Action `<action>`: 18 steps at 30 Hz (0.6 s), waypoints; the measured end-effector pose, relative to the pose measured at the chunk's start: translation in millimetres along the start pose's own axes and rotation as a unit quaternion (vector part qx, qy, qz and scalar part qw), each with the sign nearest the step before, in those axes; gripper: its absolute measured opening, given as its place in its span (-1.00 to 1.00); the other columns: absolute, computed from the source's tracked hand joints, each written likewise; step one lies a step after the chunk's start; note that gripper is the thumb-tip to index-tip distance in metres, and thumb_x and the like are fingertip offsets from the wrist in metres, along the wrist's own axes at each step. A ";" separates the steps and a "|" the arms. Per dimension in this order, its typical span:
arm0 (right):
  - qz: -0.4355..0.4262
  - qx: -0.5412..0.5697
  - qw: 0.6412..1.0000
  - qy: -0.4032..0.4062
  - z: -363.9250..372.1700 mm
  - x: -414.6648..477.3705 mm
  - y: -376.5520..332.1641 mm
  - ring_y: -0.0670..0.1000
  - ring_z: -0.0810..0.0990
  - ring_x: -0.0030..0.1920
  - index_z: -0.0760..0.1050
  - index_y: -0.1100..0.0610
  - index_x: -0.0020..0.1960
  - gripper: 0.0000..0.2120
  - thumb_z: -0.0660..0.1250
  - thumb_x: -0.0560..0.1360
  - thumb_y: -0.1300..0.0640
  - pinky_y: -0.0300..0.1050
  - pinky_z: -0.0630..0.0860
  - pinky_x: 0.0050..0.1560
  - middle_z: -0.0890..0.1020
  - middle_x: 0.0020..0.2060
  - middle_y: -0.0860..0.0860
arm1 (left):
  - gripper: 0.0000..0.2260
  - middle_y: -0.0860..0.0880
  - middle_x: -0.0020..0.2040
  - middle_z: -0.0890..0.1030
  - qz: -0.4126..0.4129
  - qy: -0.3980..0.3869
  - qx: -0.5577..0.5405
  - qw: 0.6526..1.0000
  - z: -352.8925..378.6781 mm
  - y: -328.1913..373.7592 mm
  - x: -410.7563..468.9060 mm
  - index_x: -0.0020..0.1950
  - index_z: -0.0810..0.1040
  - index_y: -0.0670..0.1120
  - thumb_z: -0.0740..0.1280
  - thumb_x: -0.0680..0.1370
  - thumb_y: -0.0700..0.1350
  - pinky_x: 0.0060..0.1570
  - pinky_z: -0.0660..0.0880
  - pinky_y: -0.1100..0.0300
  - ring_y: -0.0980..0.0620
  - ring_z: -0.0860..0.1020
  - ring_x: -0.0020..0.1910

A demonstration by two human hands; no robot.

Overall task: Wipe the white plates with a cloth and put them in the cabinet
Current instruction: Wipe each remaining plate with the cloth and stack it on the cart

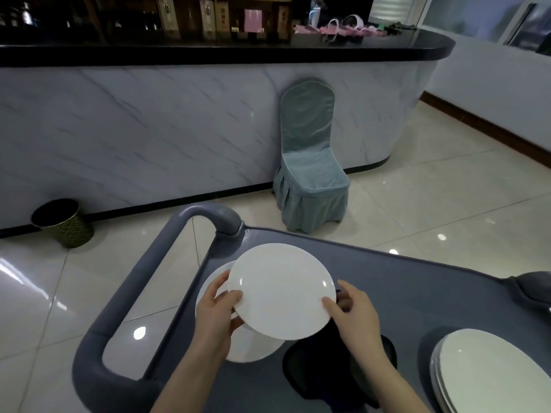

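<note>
1. Where the view reaches farthest, I see a marble-fronted counter (pixel 149 129), with a covered chair (pixel 310 174) against it and a bin (pixel 64 225) on the floor to its left.
2. The grey cart tabletop (pixel 417 293) fills the near part of my view.
3. A stack of plates (pixel 489 374) sits at the tabletop's near right edge.
4. The held plate (pixel 283 290) is round, plain white, shallow and glossy, with a small glint near its right rim. It is raised above the tabletop and overlaps a lower plate (pixel 253 347) lying flat to the left.
5. A dark cloth (pixel 328 368) lies on the tabletop just below the held plate's near right edge.
6. The left hand (pixel 217 308) has its grip clamped on the left rim, thumb on top and fingers curled beneath.
7. The right hand (pixel 354 314) pinches the right rim the same way, so the plate spans between both grips.
</note>
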State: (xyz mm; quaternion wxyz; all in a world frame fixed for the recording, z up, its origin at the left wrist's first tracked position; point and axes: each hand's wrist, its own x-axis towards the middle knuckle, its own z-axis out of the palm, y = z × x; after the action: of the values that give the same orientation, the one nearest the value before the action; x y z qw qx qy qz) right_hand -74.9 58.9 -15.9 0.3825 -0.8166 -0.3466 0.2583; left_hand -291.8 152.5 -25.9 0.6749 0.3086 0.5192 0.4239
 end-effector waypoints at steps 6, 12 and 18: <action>0.135 0.194 0.972 -0.002 40.2 3.3 -1.1 0.04 0.65 -0.04 0.60 0.10 0.07 -0.71 0.44 0.44 0.39 -0.04 0.59 0.01 0.68 -0.08 0.03 | -0.62 0.01 0.15 0.62 -0.002 0.005 0.049 0.999 -29.6 -2.5 9.6 0.23 0.57 0.14 0.37 0.51 -0.25 -0.12 0.61 0.04 -0.10 0.56 0.14; 0.113 0.170 0.979 -0.001 66.7 1.3 0.8 -0.08 0.63 -0.08 0.59 0.01 0.04 -0.68 0.47 0.42 0.37 -0.30 0.49 -0.18 0.68 -0.11 -0.06 | -0.72 0.07 0.04 0.65 0.024 0.066 0.104 0.992 -59.3 -7.8 15.8 0.19 0.60 0.04 0.35 0.55 -0.24 -0.19 0.49 0.31 0.10 0.58 0.03; 0.102 0.150 0.983 -0.013 82.5 1.2 1.4 -0.09 0.64 -0.10 0.65 0.04 0.04 -0.70 0.45 0.42 0.38 -0.30 0.50 -0.16 0.69 -0.13 -0.08 | -0.68 0.10 -0.04 0.65 0.052 0.124 0.130 0.982 -69.2 -17.3 15.5 0.12 0.62 0.06 0.35 0.52 -0.33 -0.18 0.46 0.34 0.14 0.59 -0.03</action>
State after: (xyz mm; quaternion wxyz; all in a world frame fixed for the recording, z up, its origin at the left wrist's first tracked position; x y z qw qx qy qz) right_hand -130.4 95.9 -64.5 0.4682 -0.7774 -0.2240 0.3554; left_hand -352.4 156.9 -66.2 0.5363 0.3659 0.6328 0.4221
